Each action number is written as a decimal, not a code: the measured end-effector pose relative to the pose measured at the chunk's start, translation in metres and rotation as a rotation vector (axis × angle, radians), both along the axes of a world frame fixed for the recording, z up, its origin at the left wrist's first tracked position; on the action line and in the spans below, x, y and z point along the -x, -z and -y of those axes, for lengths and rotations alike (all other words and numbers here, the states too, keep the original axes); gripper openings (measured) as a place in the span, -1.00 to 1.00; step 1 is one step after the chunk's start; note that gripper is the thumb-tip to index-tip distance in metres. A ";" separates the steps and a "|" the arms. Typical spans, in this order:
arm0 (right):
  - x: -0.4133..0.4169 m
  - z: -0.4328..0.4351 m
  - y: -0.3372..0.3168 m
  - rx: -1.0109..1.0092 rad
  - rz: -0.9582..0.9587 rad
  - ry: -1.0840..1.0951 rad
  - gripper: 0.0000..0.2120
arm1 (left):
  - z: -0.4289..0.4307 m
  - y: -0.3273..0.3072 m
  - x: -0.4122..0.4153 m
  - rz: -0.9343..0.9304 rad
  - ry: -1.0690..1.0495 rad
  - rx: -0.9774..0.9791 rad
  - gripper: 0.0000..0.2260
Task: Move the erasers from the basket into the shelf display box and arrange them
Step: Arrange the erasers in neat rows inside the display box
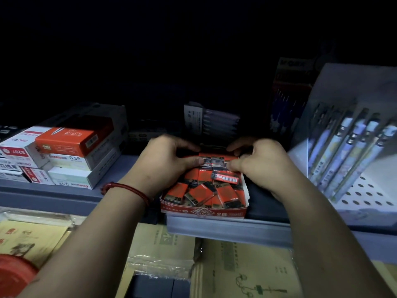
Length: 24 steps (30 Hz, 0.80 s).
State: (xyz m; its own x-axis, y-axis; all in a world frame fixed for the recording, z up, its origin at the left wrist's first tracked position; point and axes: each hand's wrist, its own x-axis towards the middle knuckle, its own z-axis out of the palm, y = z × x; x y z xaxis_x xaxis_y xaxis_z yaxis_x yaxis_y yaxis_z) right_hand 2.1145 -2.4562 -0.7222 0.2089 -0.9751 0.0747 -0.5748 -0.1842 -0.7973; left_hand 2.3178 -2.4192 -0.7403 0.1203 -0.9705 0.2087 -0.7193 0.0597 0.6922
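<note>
Mostly filled already: red cardboard display box (pixel 204 209) heaped with loose orange-and-black erasers (pixel 194 191), back row (pixel 216 160) pinched between left hand (pixel 165 160) and right hand (pixel 261 163), straightening remaining.

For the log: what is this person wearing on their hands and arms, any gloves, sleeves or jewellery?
Both hands are bare, no gloves: left hand, right hand. Both forearms are uncovered as far as the frame shows, with no sleeve visible. The only item worn is a thin red braided cord bracelet around the left wrist. No rings or watch can be seen, though the lighting is dim.
</note>
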 end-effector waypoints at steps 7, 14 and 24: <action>-0.002 0.001 0.004 -0.042 0.046 -0.041 -0.81 | -0.001 0.001 0.001 0.055 -0.001 0.029 -0.69; 0.001 0.001 0.005 -0.032 0.116 -0.031 -0.81 | -0.001 0.001 0.003 0.058 -0.016 0.069 -0.71; 0.013 -0.024 -0.012 -0.070 -0.032 -0.348 -0.86 | -0.020 -0.010 -0.001 -0.032 0.053 0.114 -0.89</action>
State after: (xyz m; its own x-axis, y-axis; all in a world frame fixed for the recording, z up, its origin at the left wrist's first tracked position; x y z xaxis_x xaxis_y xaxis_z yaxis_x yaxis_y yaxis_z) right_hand 2.1019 -2.4317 -0.7101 0.5309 -0.8474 -0.0020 -0.5117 -0.3187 -0.7979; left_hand 2.3186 -2.3996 -0.7303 0.0780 -0.9457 0.3154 -0.6909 0.1768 0.7010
